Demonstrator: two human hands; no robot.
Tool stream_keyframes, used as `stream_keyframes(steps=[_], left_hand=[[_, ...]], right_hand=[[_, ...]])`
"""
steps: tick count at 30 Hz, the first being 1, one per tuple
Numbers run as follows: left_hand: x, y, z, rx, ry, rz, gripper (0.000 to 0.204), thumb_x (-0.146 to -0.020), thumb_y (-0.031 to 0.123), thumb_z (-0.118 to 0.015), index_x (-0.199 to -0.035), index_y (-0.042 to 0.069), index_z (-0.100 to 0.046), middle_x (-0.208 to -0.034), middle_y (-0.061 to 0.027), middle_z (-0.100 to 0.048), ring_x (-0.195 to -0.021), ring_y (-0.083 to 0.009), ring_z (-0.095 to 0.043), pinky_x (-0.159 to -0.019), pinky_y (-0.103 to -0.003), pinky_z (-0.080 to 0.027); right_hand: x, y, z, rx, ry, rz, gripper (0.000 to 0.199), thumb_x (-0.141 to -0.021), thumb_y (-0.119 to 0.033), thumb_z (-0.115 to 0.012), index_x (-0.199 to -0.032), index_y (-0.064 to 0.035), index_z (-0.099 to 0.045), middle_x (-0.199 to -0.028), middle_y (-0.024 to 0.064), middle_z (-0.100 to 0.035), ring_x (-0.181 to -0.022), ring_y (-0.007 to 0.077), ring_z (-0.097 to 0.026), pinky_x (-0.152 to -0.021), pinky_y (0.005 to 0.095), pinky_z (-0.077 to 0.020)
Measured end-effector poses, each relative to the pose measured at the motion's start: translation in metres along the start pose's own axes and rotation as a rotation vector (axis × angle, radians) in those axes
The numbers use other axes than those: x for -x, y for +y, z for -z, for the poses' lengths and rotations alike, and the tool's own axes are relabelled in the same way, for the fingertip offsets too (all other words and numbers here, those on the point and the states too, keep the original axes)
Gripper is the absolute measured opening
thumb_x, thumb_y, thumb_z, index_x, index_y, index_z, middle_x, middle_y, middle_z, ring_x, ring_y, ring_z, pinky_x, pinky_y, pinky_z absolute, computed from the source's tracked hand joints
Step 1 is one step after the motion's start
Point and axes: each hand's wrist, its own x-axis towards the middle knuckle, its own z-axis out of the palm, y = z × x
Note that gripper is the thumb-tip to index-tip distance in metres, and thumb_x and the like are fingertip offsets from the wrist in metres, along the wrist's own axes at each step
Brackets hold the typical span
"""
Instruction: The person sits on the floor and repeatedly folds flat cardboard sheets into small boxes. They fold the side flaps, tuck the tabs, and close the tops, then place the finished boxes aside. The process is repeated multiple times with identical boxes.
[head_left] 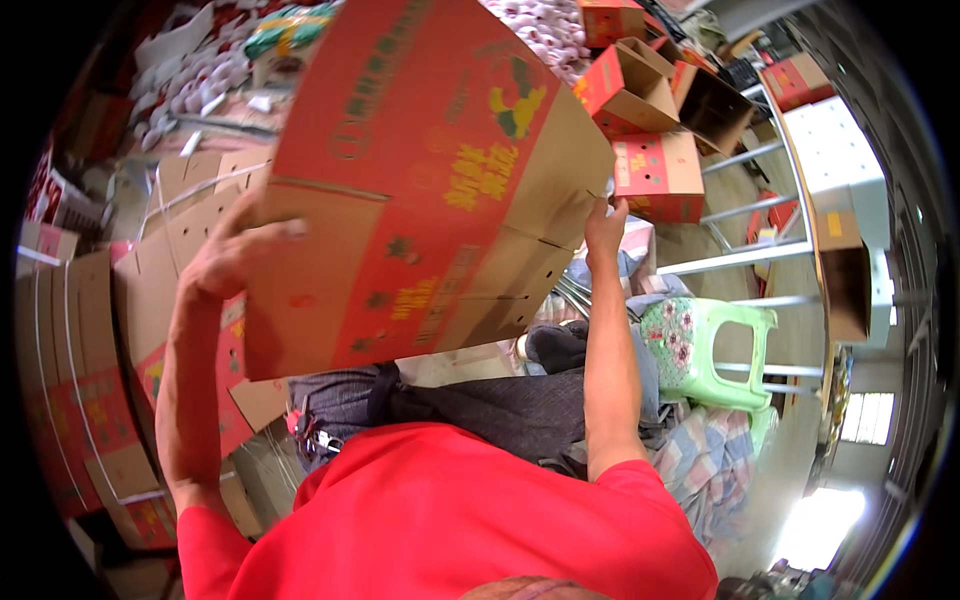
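Behind, open cartons (640, 85) (brown insides bare)

Green stool (705, 345), metal rack (760, 200), bright floor

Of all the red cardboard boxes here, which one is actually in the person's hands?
The big red box, gripped between the left hand and right hand. The smaller assembled boxes sit stacked behind it, untouched.

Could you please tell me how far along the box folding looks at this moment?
Done: several assembled red cardboard boxes stand ahead. In hand: the left hand and right hand hold a large red-printed cardboard carton, its brown flaps not yet closed. Left: a stack of flat carton blanks lies at the left.
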Motion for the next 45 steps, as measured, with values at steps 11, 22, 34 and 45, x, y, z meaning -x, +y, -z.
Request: stream_keyframes(steps=[11, 22, 34, 45], left_hand=[[-0.065, -0.041, 0.024, -0.144, 0.287, -0.165, 0.049, -0.102, 0.028, -0.069, -0.141, 0.000, -0.061, -0.124, -0.0082, -0.072, -0.107, -0.0147, -0.067, -0.094, -0.032, -0.054], [-0.223, -0.104, -0.064, -0.409, 0.305, -0.339, 0.060, -0.103, 0.031, -0.055, -0.152, -0.004, -0.046, -0.148, -0.0294, -0.056, -0.141, -0.0415, -0.052, -0.118, -0.042, -0.040], [-0.133, -0.038, -0.131, -0.404, 0.352, -0.643, 0.078, -0.104, 0.046, -0.063, -0.161, 0.000, -0.035, -0.165, -0.0282, -0.035, -0.155, -0.0433, -0.031, -0.127, -0.049, -0.028], [-0.096, 0.087, -0.054, -0.896, -0.096, -0.750, 0.052, -0.096, 0.043, -0.072, -0.130, 0.005, -0.070, -0.129, -0.0181, -0.070, -0.123, -0.0344, -0.064, -0.107, -0.044, -0.048]], right_hand=[[0.045, -0.024, 0.148, -0.597, -0.148, -0.140, 0.051, -0.105, -0.028, -0.068, -0.148, -0.0037, -0.054, -0.142, 0.0078, -0.063, -0.128, 0.0222, -0.060, -0.108, 0.0406, -0.0487], [0.093, -0.274, 0.244, -0.411, -0.181, 0.314, 0.055, -0.107, -0.024, -0.064, -0.153, 0.0020, -0.048, -0.142, 0.0136, -0.063, -0.126, 0.0226, -0.062, -0.107, 0.0358, -0.0506], [0.125, -0.307, 0.149, -0.341, -0.626, 0.319, 0.050, -0.116, -0.030, -0.043, -0.153, 0.0038, -0.047, -0.146, 0.0126, -0.059, -0.131, 0.0222, -0.058, -0.116, 0.0371, -0.0451], [0.169, -0.263, 0.011, 0.138, -1.251, 0.364, 0.066, -0.112, -0.048, -0.052, -0.151, 0.0048, -0.049, -0.143, 0.0105, -0.059, -0.130, 0.0175, -0.054, -0.112, 0.0331, -0.0432]])
